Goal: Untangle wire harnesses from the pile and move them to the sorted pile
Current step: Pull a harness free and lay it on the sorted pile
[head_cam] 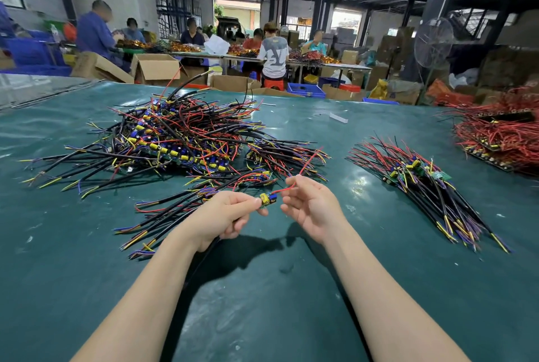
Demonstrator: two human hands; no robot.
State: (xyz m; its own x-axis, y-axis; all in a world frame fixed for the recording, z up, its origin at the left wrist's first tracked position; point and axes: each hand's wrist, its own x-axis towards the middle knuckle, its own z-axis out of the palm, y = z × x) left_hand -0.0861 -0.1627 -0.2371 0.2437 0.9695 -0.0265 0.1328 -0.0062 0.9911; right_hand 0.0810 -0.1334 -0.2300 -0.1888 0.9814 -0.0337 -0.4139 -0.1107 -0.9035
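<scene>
Separating one harness (264, 201): our left hand (224, 215) grips its board end above the table (262, 303); our right hand (310, 207) loosely pinches its red lead (309, 161). Next, we judge, carry it right to the sorted pile (423, 183).

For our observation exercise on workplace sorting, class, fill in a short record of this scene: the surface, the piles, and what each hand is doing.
Surface: green table mat
Tangled pile: left of centre, beyond the hands
Sorted pile: right, harnesses lying roughly parallel
Left hand: grips one harness at its board end
Right hand: appears to pinch that harness's red wire
Far right: separate heap of red wires
</scene>
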